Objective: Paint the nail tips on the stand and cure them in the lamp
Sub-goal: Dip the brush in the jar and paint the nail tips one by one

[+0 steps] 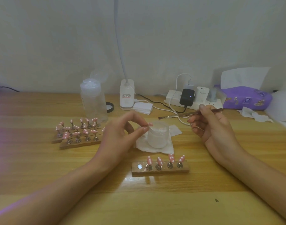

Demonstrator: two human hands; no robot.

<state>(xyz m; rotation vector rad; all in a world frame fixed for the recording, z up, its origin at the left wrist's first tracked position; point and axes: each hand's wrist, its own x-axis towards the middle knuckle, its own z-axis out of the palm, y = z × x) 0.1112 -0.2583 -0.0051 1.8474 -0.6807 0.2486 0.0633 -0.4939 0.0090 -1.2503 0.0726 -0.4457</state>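
Over the wooden tabletop (41, 168), the left hand (119, 133) pinches a pink dotted nail tip (150, 124) in its fingers above the frosted jar (157, 137), behind the stand (171, 172) holding four more. The right hand (210, 125) grips a brush (184, 114). Lettering on the white charger (203, 95) and the lamp base (126, 96) is too blurred to read.

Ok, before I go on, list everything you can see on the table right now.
near stand: 1, brown wood, front centre, left slot bare
nail tips on it: 4, pink with white dots, upright
far stands: at least 2, brown, left, full of pink tips
jar: 1, frosted white, centre, on white tissue
pump bottle: 1, clear, back left
gooseneck base: 1, white, back centre
power strip: 1, white, back right
tissue pack: 1, purple, far right
left hand: pinches one pink nail tip over the jar
right hand: holds a brush, bristles pointing left
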